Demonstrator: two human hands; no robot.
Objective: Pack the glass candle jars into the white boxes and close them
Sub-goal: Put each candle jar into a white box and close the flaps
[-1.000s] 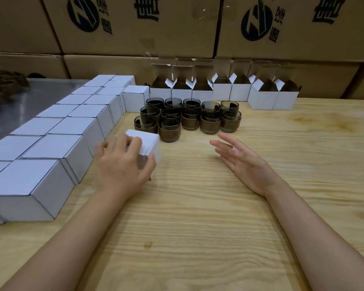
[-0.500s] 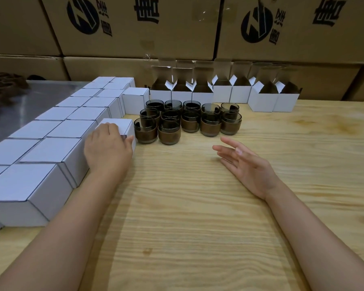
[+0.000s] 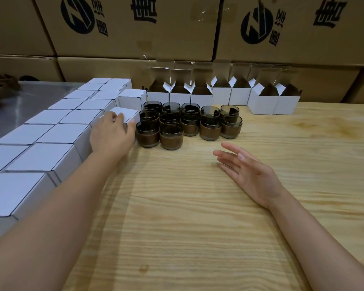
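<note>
**A:** State of the left fingers?

**B:** The left fingers (image 3: 118, 118) were curled over the top of a closed white box (image 3: 130, 113), with the thumb on its near face. The left hand (image 3: 111, 137) was grasping it. That box sat at the right edge of the rows of closed boxes (image 3: 57, 133), just beside the nearest jar.

**A:** And the right?

**B:** The right fingers (image 3: 227, 155) were straight, slightly spread and released, holding nothing. The right hand (image 3: 250, 175) was low over the wooden table (image 3: 198, 227), palm turned leftward. I could not tell whether it touched the wood.

**A:** Location of the jars?

**B:** The dark glass jars (image 3: 187, 122) stood upright in a tight cluster on the table. They were in front of a row of open boxes (image 3: 221, 95) with raised flaps. Brown cartons (image 3: 135, 28) were stacked behind.
</note>
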